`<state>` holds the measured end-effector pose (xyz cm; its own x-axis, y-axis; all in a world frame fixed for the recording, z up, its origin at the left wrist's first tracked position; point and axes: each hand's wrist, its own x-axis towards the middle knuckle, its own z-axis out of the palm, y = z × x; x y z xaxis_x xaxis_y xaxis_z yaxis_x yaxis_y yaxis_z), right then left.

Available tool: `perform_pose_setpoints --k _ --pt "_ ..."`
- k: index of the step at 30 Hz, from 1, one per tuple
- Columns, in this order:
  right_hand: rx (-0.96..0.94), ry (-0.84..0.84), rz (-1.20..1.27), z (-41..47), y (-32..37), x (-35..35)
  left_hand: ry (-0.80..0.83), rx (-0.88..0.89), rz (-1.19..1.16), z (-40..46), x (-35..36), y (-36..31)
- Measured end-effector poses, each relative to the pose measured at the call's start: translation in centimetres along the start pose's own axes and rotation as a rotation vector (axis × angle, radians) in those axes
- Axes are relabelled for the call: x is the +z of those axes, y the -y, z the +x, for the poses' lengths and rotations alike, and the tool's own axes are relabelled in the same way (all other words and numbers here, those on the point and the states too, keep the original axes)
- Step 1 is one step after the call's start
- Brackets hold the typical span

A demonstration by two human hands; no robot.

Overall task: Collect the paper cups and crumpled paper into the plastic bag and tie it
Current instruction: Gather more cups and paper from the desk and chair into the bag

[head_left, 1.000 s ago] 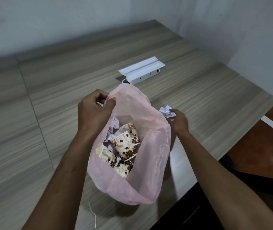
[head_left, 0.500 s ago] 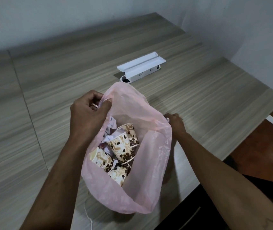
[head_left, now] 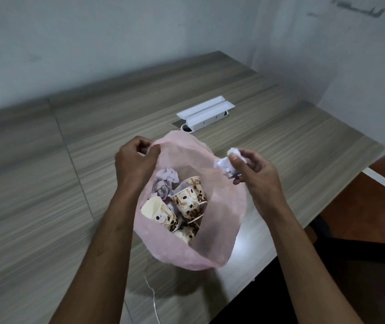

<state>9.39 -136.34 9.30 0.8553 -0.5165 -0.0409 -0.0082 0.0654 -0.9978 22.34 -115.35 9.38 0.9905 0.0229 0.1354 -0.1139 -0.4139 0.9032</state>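
A thin pink plastic bag (head_left: 215, 242) stands open on the wooden table (head_left: 46, 206). Inside lie several paper cups (head_left: 189, 202) printed with brown coffee beans, and crumpled paper (head_left: 165, 181) behind them. My left hand (head_left: 135, 164) grips the bag's rim at its far left and holds the mouth up. My right hand (head_left: 252, 171) is raised over the bag's right rim, pinching a white crumpled paper ball (head_left: 227, 163) between thumb and fingers.
A white socket box with its lid flipped open (head_left: 206, 115) sits in the table behind the bag. A thin white string (head_left: 154, 300) lies near the front edge. The table's edge runs to my right, with reddish floor (head_left: 374, 206) beyond.
My right hand has lifted the crumpled paper ball off the table and brought it up over the bag's right rim. My left hand keeps its grip on the rim. The camera view has tilted up.
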Motion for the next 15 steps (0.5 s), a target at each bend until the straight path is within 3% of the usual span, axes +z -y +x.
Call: perform_pose_setpoints --k 4,7,9,15 --pt "0.058 0.201 -0.195 -2.0 -0.2 5.5 0.021 -0.033 0.032 0.0 -1.3 -0.2" --pt "0.045 0.255 -0.419 -1.4 -2.1 8.5 0.051 -0.055 0.071 -0.1 -1.9 -0.5" --pt "0.031 0.242 -0.567 -1.5 -2.2 9.3 0.071 -0.066 0.110 -0.3 -2.5 -0.7" --pt "0.075 0.108 -0.545 -3.9 -2.3 7.0 0.123 -0.039 0.115 -0.8 -2.9 -0.4"
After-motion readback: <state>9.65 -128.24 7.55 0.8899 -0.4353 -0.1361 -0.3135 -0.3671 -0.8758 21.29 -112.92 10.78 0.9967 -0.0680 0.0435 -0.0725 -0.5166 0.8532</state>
